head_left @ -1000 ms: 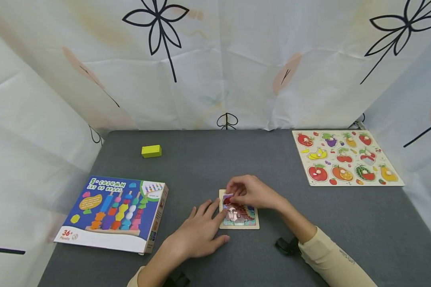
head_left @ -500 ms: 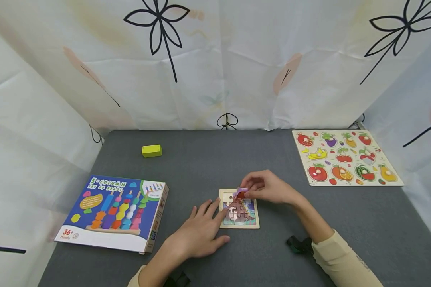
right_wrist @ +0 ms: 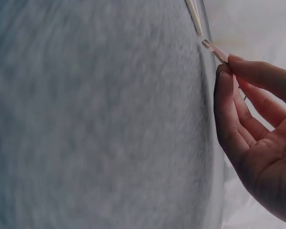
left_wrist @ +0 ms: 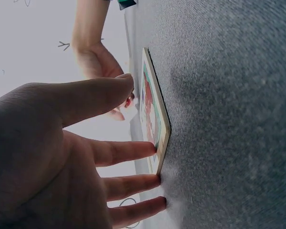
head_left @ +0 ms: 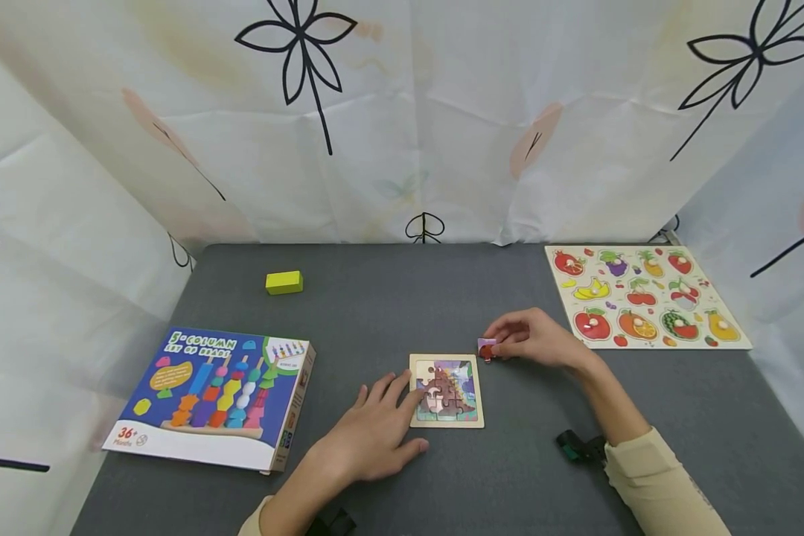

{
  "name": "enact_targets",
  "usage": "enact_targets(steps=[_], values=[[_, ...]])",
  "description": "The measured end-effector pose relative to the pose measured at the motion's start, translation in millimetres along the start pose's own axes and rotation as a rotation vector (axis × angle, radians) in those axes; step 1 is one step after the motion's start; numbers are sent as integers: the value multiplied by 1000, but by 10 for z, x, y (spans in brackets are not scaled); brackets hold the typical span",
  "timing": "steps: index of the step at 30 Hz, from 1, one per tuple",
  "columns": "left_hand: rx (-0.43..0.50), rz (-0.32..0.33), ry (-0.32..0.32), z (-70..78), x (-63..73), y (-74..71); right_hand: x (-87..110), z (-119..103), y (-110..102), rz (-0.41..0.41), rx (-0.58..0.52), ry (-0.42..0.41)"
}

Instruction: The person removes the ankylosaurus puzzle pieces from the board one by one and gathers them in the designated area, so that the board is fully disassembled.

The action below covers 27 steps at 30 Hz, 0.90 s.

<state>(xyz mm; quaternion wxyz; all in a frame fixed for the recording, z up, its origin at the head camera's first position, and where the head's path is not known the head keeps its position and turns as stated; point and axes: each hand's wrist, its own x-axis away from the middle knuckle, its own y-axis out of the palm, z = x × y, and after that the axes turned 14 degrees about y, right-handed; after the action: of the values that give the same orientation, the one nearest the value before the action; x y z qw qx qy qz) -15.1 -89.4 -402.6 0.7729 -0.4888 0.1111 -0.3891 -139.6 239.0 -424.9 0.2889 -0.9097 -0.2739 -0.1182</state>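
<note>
A small square jigsaw puzzle point(head_left: 446, 394) with a dinosaur picture lies in a pale wooden frame at mid-table. Its upper left corner shows bare wood where no piece sits. Beyond its upper right corner, my right hand point(head_left: 534, 339) pinches a red and purple puzzle piece point(head_left: 486, 349) between thumb and index finger. In the right wrist view the thin puzzle piece point(right_wrist: 214, 51) is seen nearly edge-on. My left hand point(head_left: 368, 432) has its fingers spread, with fingertips on the frame's left edge; the left wrist view shows one fingertip over the picture.
A blue bead-set box point(head_left: 208, 398) lies at the left. Behind it is a yellow block point(head_left: 284, 282). A fruit puzzle board point(head_left: 643, 298) sits at the back right, and a patterned white curtain point(head_left: 469, 134) hangs behind the table.
My right hand has lifted the red and purple piece away from the puzzle's upper left and carried it right, past the frame's edge. The left hand has stayed in place.
</note>
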Motion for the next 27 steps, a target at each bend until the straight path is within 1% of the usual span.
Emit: enact_targets(steps=[5,7,11,14,16,20,23,27], values=[[-41,28,15,-15,-11,25,16,36,-59,7,18,36],[-56,48,23,-20,-23,42,21,41,-72,7,22,47],[-91,106,56,-33,-58,73,28,49,-87,16,36,57],[-98,126,89,-45,-83,85,33,51,-93,29,56,55],[-98,117,111,-51,-98,88,36,51,-96,38,68,55],[-94,76,142,-64,-114,95,40,47,-98,53,77,64],[-93,59,145,-68,-112,101,42,45,-100,67,84,73],[-86,54,140,-65,-107,104,46,44,-102,80,93,76]])
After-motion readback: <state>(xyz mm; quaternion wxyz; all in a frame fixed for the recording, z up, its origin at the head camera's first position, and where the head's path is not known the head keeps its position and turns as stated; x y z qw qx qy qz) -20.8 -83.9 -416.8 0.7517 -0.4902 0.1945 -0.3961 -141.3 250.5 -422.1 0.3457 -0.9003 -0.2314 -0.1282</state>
